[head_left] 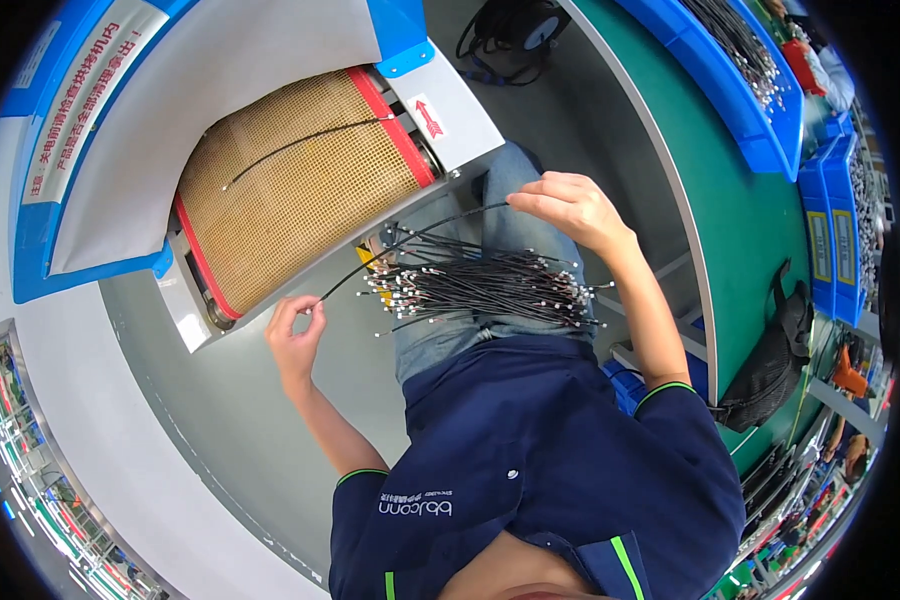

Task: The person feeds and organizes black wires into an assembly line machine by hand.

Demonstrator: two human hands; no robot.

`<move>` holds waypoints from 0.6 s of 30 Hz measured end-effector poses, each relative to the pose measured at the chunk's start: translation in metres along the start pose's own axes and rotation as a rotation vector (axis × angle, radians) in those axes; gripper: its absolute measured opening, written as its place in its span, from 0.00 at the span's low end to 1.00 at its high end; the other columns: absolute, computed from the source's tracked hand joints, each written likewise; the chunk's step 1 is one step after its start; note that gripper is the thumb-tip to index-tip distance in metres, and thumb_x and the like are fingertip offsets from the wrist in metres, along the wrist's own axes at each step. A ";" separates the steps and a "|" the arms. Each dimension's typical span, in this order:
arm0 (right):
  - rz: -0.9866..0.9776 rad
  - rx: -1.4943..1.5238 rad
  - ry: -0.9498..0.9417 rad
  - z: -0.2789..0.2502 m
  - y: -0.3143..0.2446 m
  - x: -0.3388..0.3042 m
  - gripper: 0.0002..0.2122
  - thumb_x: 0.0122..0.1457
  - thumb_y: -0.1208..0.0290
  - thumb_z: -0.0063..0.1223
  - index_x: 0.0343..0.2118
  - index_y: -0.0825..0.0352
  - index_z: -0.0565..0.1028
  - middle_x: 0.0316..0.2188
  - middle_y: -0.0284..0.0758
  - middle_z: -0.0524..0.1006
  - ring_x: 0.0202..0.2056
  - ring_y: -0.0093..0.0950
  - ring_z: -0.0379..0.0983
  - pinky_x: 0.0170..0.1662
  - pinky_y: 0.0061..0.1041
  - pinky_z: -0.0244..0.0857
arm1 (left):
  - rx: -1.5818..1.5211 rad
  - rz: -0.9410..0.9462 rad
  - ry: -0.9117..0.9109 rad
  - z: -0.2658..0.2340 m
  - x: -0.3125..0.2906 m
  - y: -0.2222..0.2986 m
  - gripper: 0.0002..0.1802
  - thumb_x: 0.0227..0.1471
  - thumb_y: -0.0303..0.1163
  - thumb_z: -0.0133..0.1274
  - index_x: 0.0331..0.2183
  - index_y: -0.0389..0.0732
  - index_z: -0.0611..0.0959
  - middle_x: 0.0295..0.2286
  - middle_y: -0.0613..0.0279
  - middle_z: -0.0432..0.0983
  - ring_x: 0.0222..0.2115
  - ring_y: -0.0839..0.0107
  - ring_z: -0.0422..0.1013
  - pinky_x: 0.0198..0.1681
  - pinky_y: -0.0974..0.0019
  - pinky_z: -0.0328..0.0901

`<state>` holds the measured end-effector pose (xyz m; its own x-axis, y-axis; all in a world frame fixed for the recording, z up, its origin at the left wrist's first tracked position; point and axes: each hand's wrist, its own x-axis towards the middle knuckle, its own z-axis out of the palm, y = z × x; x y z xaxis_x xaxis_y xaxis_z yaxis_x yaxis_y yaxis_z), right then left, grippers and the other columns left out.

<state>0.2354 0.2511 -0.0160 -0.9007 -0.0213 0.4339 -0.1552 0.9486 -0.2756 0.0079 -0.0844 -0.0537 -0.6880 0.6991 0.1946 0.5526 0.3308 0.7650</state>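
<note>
A thin black cable is stretched between my two hands, bowing slightly above my lap. My left hand pinches its lower left end, near the front edge of the conveyor. Higher up on the right, my right hand pinches the other end between thumb and fingers. Across my thighs, below the held cable, lies a pile of black cables with small white connectors at their ends. Another single black cable rests on the tan mesh conveyor belt, apart from both hands.
The conveyor machine has a blue and white hood over the belt's far side. To my right runs a green-topped table with a blue bin of cables, stacked blue bins and a black bag. A cable reel sits beyond.
</note>
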 end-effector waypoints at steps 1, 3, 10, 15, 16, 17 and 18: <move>0.039 0.060 -0.017 0.003 0.000 -0.002 0.12 0.45 0.75 0.56 0.35 0.67 0.75 0.28 0.33 0.74 0.29 0.28 0.72 0.29 0.25 0.69 | -0.001 0.006 0.003 -0.001 0.000 0.000 0.08 0.38 0.17 0.58 0.26 0.35 0.79 0.22 0.63 0.73 0.23 0.74 0.70 0.29 0.72 0.65; 0.078 0.121 -0.035 0.006 -0.002 -0.003 0.11 0.46 0.75 0.57 0.35 0.66 0.76 0.27 0.33 0.74 0.28 0.29 0.73 0.29 0.25 0.68 | -0.001 0.010 0.005 -0.003 0.001 -0.002 0.08 0.38 0.17 0.58 0.26 0.35 0.79 0.22 0.63 0.73 0.23 0.74 0.70 0.29 0.72 0.65; 0.174 0.246 0.017 0.005 -0.011 -0.004 0.10 0.46 0.75 0.57 0.34 0.65 0.76 0.27 0.33 0.74 0.27 0.30 0.73 0.30 0.27 0.68 | 0.009 0.022 0.008 -0.004 0.001 -0.001 0.08 0.38 0.16 0.58 0.26 0.35 0.79 0.22 0.62 0.74 0.23 0.74 0.70 0.29 0.73 0.65; 0.073 0.119 0.090 0.004 -0.011 -0.007 0.11 0.44 0.78 0.57 0.33 0.67 0.77 0.27 0.33 0.75 0.25 0.28 0.73 0.27 0.24 0.68 | 0.009 0.030 0.000 -0.005 0.000 0.000 0.08 0.37 0.16 0.58 0.26 0.36 0.80 0.22 0.62 0.74 0.23 0.74 0.70 0.28 0.73 0.65; 0.042 0.060 0.084 0.003 -0.012 -0.006 0.11 0.42 0.78 0.58 0.33 0.68 0.77 0.28 0.33 0.75 0.24 0.27 0.72 0.26 0.24 0.67 | 0.009 0.028 -0.001 -0.006 -0.001 0.000 0.08 0.37 0.16 0.58 0.26 0.36 0.80 0.22 0.62 0.74 0.23 0.73 0.70 0.28 0.72 0.65; 0.011 0.000 0.078 0.002 -0.012 -0.006 0.12 0.41 0.78 0.58 0.33 0.69 0.77 0.28 0.33 0.75 0.23 0.27 0.71 0.26 0.25 0.67 | 0.007 0.026 -0.002 -0.006 -0.001 0.000 0.08 0.37 0.16 0.58 0.26 0.36 0.80 0.22 0.62 0.74 0.23 0.73 0.70 0.28 0.72 0.65; 0.011 0.000 0.078 0.002 -0.011 -0.007 0.12 0.41 0.78 0.58 0.33 0.69 0.77 0.28 0.33 0.75 0.23 0.27 0.71 0.26 0.25 0.67 | 0.007 0.026 -0.002 -0.006 -0.001 0.001 0.08 0.37 0.16 0.58 0.26 0.36 0.80 0.22 0.62 0.74 0.23 0.73 0.70 0.28 0.72 0.65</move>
<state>0.2427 0.2398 -0.0177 -0.8682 0.0135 0.4961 -0.1456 0.9487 -0.2807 0.0065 -0.0887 -0.0496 -0.6726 0.7087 0.2132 0.5735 0.3171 0.7553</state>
